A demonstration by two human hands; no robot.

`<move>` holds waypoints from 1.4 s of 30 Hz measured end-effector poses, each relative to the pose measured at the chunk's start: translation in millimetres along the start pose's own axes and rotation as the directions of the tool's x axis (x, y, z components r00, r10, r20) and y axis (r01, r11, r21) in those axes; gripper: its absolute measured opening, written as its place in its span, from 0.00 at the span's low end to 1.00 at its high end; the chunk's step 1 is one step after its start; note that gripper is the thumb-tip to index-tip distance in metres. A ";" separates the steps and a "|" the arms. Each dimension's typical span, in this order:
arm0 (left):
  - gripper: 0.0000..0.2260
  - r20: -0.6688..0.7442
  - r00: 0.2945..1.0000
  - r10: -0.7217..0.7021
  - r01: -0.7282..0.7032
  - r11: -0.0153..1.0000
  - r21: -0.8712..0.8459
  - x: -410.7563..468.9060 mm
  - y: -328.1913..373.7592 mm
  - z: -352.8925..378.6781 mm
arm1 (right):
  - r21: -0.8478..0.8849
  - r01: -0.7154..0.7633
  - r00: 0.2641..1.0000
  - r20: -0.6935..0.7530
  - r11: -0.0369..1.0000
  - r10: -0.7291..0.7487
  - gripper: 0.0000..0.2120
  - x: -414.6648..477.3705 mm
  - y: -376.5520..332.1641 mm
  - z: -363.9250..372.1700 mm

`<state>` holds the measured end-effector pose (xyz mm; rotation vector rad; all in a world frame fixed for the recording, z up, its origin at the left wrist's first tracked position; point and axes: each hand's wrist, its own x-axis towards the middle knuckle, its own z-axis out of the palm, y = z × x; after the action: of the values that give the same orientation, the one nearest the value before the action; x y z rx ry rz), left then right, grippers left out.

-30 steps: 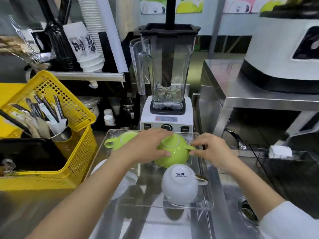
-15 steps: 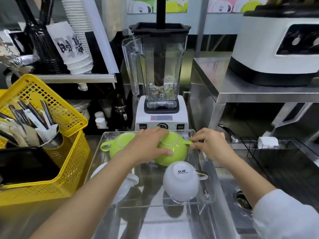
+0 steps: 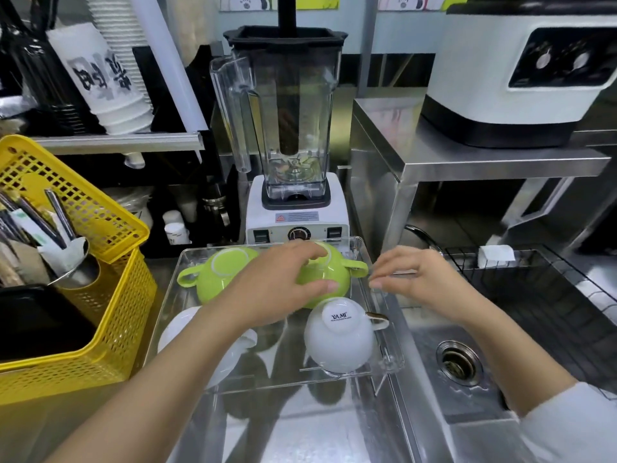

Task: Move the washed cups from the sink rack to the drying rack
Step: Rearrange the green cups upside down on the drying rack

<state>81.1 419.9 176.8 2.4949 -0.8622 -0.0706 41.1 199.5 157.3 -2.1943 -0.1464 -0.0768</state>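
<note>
A clear acrylic drying rack (image 3: 384, 359) sits on the steel counter left of the sink. Upside down on it are two green cups and two white cups. My left hand (image 3: 277, 282) is cupped over the far right green cup (image 3: 334, 279), gripping it as it rests on the rack. The other green cup (image 3: 220, 272) lies to its left. A white cup (image 3: 337, 339) with a printed base sits in front; another white cup (image 3: 187, 332) is partly hidden under my left forearm. My right hand (image 3: 410, 275) hovers just right of the green cup's handle, fingers apart, holding nothing.
A black wire sink rack (image 3: 521, 282) spans the sink (image 3: 460, 362) on the right, with a white sponge (image 3: 494, 255) on it. A blender (image 3: 293, 135) stands right behind the drying rack. A yellow basket (image 3: 83, 315) with utensils is on the left.
My right hand has let go of the green cup's handle and drawn slightly right. My left hand stays on the cup, which has settled on the rack.
</note>
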 end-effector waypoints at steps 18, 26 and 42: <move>0.26 0.110 0.994 0.015 -0.021 0.999 0.049 -27.4 10.3 33.6 | -0.196 0.045 0.996 0.085 0.980 -0.029 0.10 -23.1 9.5 11.9; 0.28 0.152 0.987 0.046 -0.043 0.999 -0.023 -27.6 7.4 32.2 | -0.158 0.028 0.996 0.083 0.987 -0.015 0.05 -27.9 12.0 12.8; 0.39 -0.080 0.969 -0.235 0.231 0.971 -0.056 -78.1 -62.6 -33.6 | -0.344 0.416 0.908 0.104 0.842 -0.406 0.11 -3.7 -68.9 72.6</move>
<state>61.1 523.2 168.2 2.5242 -0.5239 -0.0613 28.3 298.1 169.5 -2.4939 -0.6688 -0.3403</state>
